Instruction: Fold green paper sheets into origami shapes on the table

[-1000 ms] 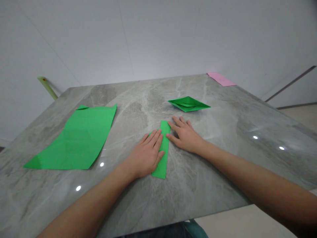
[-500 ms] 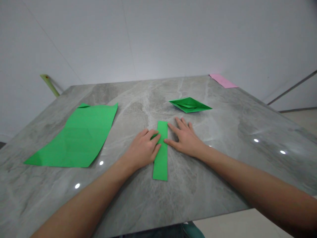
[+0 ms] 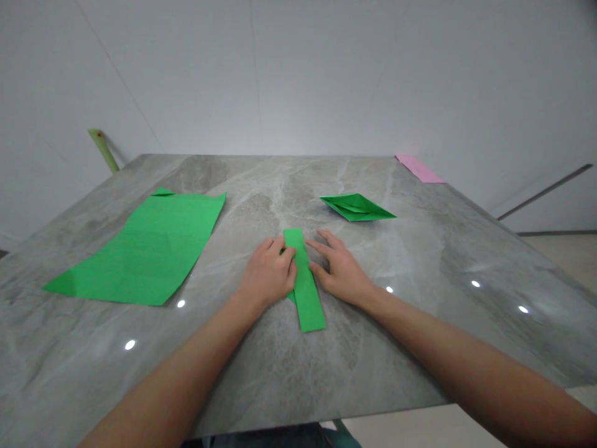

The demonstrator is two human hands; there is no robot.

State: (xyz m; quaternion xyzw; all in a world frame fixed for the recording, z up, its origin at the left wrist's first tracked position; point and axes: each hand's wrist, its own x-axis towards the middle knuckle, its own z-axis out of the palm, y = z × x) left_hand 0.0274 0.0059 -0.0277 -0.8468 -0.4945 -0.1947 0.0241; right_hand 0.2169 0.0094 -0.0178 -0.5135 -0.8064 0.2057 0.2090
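Observation:
A narrow strip of folded green paper (image 3: 308, 298) lies on the table in front of me, tilted so its near end points slightly right. My left hand (image 3: 270, 270) has its fingers curled over the strip's left edge, thumb and index pinching it. A small green corner shows under that hand, beside the strip. On the other side, my right hand (image 3: 338, 267) rests with fingers apart; its thumb and index tip are at the strip's right edge. Beyond the hands sits a green folded paper boat (image 3: 357, 207), long and pointed at both ends.
A large green paper sheet (image 3: 153, 249) with raised corners lies to the left on the grey marbled table (image 3: 261, 373). Pink paper (image 3: 420, 168) sits at the far right corner. A pale green handle-like object (image 3: 103, 149) leans by the wall at the far left.
The strip has turned, its far end swinging left and its near end right. My right hand has shifted slightly left and its fingers have bent more. The camera view has tilted.

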